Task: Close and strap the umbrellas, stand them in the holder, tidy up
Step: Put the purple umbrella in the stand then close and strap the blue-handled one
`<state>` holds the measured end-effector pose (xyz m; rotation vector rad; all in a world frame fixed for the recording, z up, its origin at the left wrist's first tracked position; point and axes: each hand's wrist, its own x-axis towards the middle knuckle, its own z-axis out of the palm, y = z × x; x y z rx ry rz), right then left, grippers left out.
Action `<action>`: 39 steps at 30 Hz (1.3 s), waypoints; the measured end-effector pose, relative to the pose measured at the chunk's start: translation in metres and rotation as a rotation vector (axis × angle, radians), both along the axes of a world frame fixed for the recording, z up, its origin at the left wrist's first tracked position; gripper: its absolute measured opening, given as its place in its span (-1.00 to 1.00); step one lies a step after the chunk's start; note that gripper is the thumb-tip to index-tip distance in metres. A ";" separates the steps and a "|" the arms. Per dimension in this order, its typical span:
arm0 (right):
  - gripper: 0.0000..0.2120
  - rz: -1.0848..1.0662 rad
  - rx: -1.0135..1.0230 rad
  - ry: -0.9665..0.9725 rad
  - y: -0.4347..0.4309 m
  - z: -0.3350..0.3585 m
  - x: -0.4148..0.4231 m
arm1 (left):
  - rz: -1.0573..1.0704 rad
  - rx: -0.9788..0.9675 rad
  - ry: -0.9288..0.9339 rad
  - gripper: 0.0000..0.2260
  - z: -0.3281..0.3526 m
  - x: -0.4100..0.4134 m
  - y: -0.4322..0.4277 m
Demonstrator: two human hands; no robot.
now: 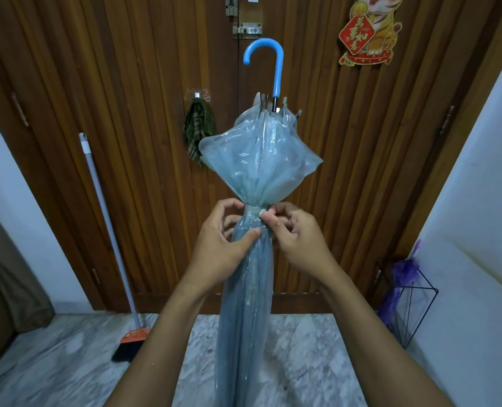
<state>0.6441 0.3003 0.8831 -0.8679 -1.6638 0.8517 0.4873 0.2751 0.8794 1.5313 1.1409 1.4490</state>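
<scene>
So on my feed the see-through blue umbrella [258, 160] is right in the middle, folded and held upright with its hooked handle [273, 63] pointing up at the top. The canopy is bunched in tight where the strap [254, 209] goes round it, and above that it flares out loose. Left hand [223, 239] is wrapped around the umbrella just under the strap, thumb pressed across the front. Right hand [294, 233] is pinching the strap end right at the little snap [263, 213], fingertips curled in on it. I can't tell if the snap is actually fastened.

Off to the right, in the corner by the white wall, there's a black wire holder [414, 301] with a purple umbrella [402, 277] standing in it. Behind everything is a wooden door [126, 113] with a green cloth [198, 130] hanging on a hook and a tiger decoration [370, 30] up top. A broom [111, 245] leans against the door on the left, bristles down on the marble floor [53, 362].
</scene>
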 end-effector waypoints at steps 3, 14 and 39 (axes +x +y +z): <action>-0.89 0.067 -0.101 0.071 -0.001 0.005 0.000 | 0.007 -0.026 0.004 -0.61 0.002 -0.002 0.000; -0.86 0.109 -0.356 0.319 -0.005 0.011 -0.009 | 0.014 -0.026 -0.001 -0.65 0.007 -0.003 -0.007; -0.68 0.192 -0.426 0.436 -0.006 0.003 -0.016 | 0.068 0.078 0.116 -0.64 0.007 -0.002 -0.015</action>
